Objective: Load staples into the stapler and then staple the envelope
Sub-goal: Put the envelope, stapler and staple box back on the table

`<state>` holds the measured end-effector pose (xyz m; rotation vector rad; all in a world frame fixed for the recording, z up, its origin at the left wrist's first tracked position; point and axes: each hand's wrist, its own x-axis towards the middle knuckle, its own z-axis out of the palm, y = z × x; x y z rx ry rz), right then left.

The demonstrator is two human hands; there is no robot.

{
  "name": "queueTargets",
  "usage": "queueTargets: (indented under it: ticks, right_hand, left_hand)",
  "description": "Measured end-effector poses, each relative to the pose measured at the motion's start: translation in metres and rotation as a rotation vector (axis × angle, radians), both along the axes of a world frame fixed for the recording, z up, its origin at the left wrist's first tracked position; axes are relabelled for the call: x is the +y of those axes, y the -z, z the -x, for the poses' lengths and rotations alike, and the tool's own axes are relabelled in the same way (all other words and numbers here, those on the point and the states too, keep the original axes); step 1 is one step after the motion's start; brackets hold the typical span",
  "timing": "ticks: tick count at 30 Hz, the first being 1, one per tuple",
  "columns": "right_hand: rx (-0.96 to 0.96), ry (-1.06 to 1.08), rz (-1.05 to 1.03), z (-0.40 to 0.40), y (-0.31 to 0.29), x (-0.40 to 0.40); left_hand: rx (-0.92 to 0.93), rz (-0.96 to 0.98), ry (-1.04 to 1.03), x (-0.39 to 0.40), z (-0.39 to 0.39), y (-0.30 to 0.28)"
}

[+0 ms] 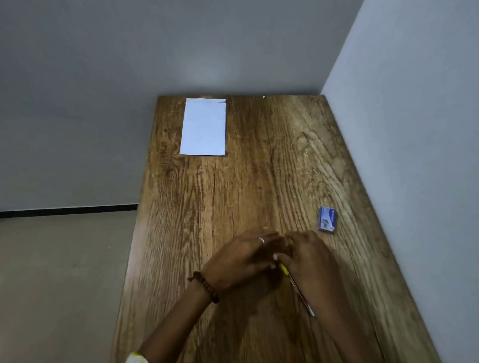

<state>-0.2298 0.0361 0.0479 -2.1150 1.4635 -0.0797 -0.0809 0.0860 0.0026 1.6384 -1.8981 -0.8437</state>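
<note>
My two hands meet over the middle of the near part of the wooden table (pixel 232 194). Between them is the stapler (pixel 284 269), mostly hidden: only a yellow part and a thin metal rail slanting toward the lower right show. My left hand (pixel 241 263), with a ring and a bead bracelet, curls over the stapler's front. My right hand (pixel 311 260) grips it from the right, thumb on the yellow part. A small blue staple box (pixel 327 220) lies on the table to the right of my hands. The white envelope (pixel 203 126) lies flat at the table's far left corner.
The table stands in a corner, with a grey wall (pixel 424 133) along its right edge and another behind its far edge. Its left edge drops to a grey floor (pixel 53 283). Bare wood lies between my hands and the envelope.
</note>
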Motion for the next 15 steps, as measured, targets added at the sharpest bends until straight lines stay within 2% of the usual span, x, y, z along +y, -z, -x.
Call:
queueTargets:
  ticks: [3, 7, 12, 15]
  right_hand:
    - [0.079, -0.019, -0.043, 0.025, 0.001, 0.023]
    - [0.016, 0.001, -0.031, 0.044, 0.013, 0.038]
    - [0.029, 0.005, -0.066, 0.048, 0.023, 0.041]
    - [-0.119, -0.028, -0.015, 0.034, 0.027, 0.030]
  left_hand:
    - [-0.113, -0.006, 0.107, 0.008, 0.011, 0.007]
    - [-0.226, -0.001, 0.152, 0.010, 0.016, 0.011]
    - [-0.223, 0.029, 0.116, 0.014, 0.022, 0.017]
    - [-0.201, 0.125, 0.064, 0.009, 0.020, 0.020]
